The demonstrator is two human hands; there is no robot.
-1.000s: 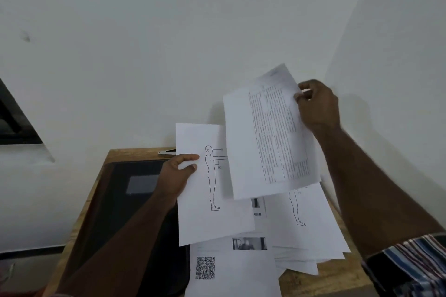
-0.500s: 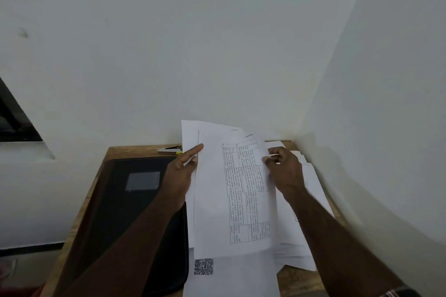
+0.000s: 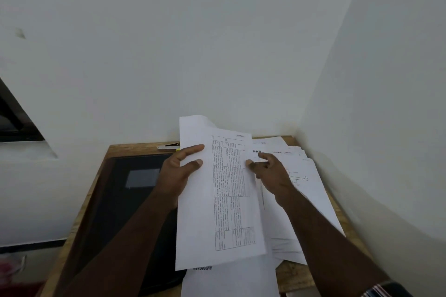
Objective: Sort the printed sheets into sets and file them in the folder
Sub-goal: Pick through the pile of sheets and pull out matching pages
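Note:
My left hand (image 3: 177, 171) grips the left edge of a small set of printed sheets, thumb on top; the front one is a sheet with a printed table (image 3: 226, 198). My right hand (image 3: 270, 173) sits at that sheet's right edge, fingers loosely spread, thumb touching the paper. A loose pile of printed sheets (image 3: 306, 198) lies on the desk under and right of my right hand. The black folder (image 3: 125, 195) lies shut on the desk to the left, a pale label on its cover.
The wooden desk (image 3: 347, 231) stands in a corner, with white walls behind and to the right. A metal clip (image 3: 169, 146) lies at the desk's back edge. One more sheet with a QR code (image 3: 229, 279) lies near the front edge.
My right hand brought the table sheet down from the air and laid it over the figure sheet in my left hand. Now it has loosened its hold at the sheet's right edge.

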